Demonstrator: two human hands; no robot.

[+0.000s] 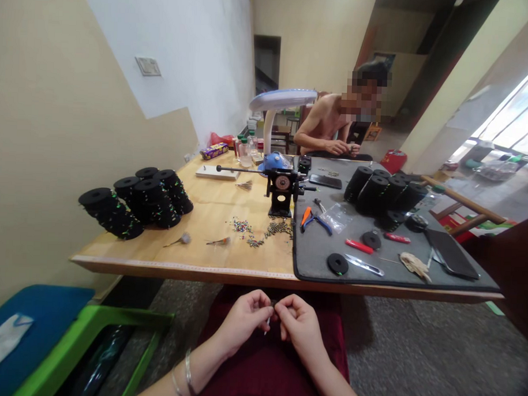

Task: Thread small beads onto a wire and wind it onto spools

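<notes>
Over the dark red cloth on my lap point(279, 372), just below the table edge, both hands meet fingertip to fingertip. My left hand point(254, 316) is closed in a pinch, with a thin pale strand-like piece point(267, 325) hanging at its fingers. My right hand point(296, 319) pinches close beside it. Whatever small thing lies between the fingertips is too small to name. On the table ahead lie small coloured beads point(241, 225) and a pile of little dark metallic pieces point(278, 227), in front of a black winding device point(282, 190).
Stacked black foam spools point(111, 213) stand at the left, more spools point(377, 187) at the right. Blue-handled pliers point(317, 223), a cutter knife point(364, 265) and a phone point(325, 181) lie on the grey mat point(309, 263). A desk lamp point(282, 99) rises behind; another person point(322, 128) sits beyond.
</notes>
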